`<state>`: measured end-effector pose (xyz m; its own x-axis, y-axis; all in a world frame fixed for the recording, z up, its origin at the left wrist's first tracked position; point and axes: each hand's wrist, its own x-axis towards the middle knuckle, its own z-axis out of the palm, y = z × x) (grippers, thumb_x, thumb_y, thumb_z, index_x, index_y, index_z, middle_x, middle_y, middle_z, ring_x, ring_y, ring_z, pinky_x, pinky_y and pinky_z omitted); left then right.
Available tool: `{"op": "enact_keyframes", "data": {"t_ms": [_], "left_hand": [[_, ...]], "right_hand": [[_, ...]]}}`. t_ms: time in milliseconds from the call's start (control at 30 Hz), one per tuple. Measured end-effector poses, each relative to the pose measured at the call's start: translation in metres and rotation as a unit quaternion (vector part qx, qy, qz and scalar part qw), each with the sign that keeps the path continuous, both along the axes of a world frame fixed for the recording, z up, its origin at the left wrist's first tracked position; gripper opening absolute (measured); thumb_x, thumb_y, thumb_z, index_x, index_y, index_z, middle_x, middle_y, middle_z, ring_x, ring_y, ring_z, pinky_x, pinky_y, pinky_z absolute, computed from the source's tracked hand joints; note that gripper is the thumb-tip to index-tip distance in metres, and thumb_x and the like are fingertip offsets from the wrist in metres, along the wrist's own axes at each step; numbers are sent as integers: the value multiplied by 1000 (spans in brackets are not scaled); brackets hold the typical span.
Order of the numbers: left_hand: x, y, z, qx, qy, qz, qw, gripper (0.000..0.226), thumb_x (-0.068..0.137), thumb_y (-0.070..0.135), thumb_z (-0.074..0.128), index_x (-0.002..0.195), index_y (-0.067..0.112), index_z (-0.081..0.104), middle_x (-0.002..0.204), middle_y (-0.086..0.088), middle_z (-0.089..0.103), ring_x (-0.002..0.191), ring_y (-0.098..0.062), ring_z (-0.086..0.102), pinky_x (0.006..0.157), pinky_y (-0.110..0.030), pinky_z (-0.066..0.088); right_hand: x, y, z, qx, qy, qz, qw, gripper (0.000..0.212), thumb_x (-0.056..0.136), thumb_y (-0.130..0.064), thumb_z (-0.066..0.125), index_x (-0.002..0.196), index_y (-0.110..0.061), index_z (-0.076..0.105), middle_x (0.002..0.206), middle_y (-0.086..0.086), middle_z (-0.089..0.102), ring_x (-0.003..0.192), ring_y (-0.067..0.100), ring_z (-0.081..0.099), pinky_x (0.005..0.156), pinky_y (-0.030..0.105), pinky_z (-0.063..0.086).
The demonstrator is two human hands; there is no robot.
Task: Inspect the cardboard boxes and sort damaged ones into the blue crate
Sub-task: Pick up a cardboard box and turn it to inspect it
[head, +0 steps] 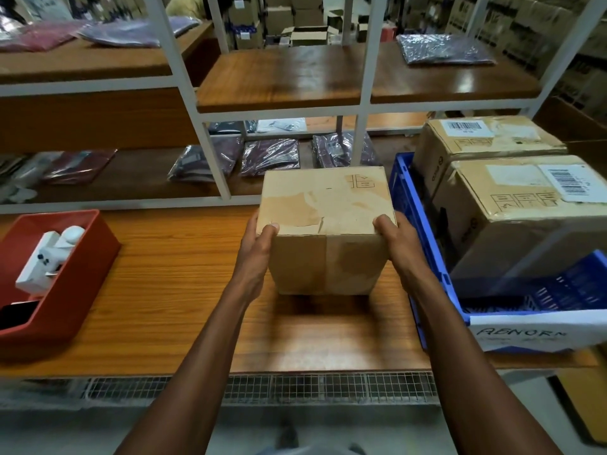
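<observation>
Inspecting box: both hands grip the cardboard box [325, 224] above the worktop [164, 290].
Left hand [256, 244] and right hand [392, 239] clamp its sides; top looks scuffed, so probably next into the blue crate [423, 251].

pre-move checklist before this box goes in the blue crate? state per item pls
1. Two-hand grip: left hand and right hand each grip a near top corner of the cardboard box. ok.
2. Damage confirmed: top face shows torn, peeled patches. ok.
3. Underside of box inspected: hidden. cannot tell.
4. Room in blue crate: two labelled boxes already fill most of the visible part. not ok.
5. Crate identity: paper label on its near wall reads "ABNOR", rest cut off. ok.
6. Path to crate: box sits right beside the crate's left wall, nothing between. ok.
</observation>
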<state>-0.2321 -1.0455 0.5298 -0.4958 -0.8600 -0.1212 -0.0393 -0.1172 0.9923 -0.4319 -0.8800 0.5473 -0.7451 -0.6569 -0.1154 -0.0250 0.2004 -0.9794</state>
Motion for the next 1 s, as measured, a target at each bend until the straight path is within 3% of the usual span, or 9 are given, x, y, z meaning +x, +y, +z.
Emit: {"op": "enact_keyframes", "data": {"t_ms": [100, 233, 367, 467, 567, 667, 767, 867, 1000], "left_hand": [[-5, -2, 3, -5, -3, -8, 1000, 52, 109, 31, 51, 158, 37, 40, 132, 4, 66, 117, -20, 66, 76, -33, 58], [-2, -14, 7, -74, -21, -60, 995, 73, 101, 42, 57, 161, 56, 19, 147, 26, 45, 137, -20, 52, 105, -56, 54], [-13, -34, 27, -248, -129, -82, 957, 78, 83, 47, 53, 159, 49, 35, 174, 7, 18, 159, -24, 22, 121, -62, 34], [-31, -49, 49, -380, -269, -131, 875, 88, 80, 47, 47, 165, 45, 23, 177, 10, -1, 162, -28, 0, 124, -70, 10], [-52, -53, 60, -417, -357, -193, 813, 81, 89, 66, 31, 166, 48, 12, 176, 9, -10, 161, -31, -14, 123, -72, -4], [-66, -51, 57, -434, -433, -235, 755, 96, 81, 93, 21, 165, 50, 6, 176, 9, -10, 160, -38, -17, 120, -76, -5], [-70, -54, 56, -417, -442, -241, 756, 113, 64, 104, 15, 164, 53, 5, 176, 11, -8, 160, -37, -16, 119, -80, 4], [-70, -57, 58, -407, -436, -243, 765, 104, 73, 102, 27, 164, 54, 6, 176, 13, -8, 160, -36, -17, 117, -79, 12], [-71, -59, 56, -404, -414, -234, 781, 97, 79, 94, 39, 164, 52, 17, 177, 10, 2, 162, -34, -12, 119, -75, 15]], "right_hand": [[-3, -12, 11, 44, 131, -17, 990, 67, 92, -43, 73, 151, -27, 45, 142, -2, 59, 127, 21, 60, 96, 39, 56], [-1, -33, 31, 173, 354, 35, 918, 84, 96, -51, 61, 166, -39, 17, 176, -3, 1, 157, 35, 20, 118, 66, 27], [-1, -42, 38, 245, 361, 96, 895, 74, 92, -57, 31, 164, -42, 23, 176, -1, 7, 155, 44, 17, 118, 71, 21], [-7, -46, 43, 257, 365, 98, 889, 73, 89, -56, 32, 160, -39, 32, 173, 0, 16, 152, 45, 23, 115, 68, 23], [-10, -56, 44, 263, 385, 97, 879, 76, 84, -62, 35, 154, -31, 39, 167, 2, 28, 154, 41, 17, 116, 66, 21], [-7, -64, 41, 253, 401, 101, 875, 77, 85, -67, 35, 148, -23, 40, 162, 4, 36, 159, 36, 11, 118, 68, 19], [-12, -66, 42, 272, 414, 132, 858, 78, 86, -68, 25, 154, -30, 33, 167, 5, 29, 160, 37, 6, 118, 73, 17], [-18, -65, 45, 319, 430, 180, 825, 80, 86, -72, 14, 164, -50, 14, 176, 0, 2, 160, 39, -8, 119, 75, 5], [-28, -57, 53, 311, 391, 254, 828, 84, 79, -75, 30, 160, -58, 14, 176, -6, -8, 159, 37, -17, 119, 76, -1]]}}
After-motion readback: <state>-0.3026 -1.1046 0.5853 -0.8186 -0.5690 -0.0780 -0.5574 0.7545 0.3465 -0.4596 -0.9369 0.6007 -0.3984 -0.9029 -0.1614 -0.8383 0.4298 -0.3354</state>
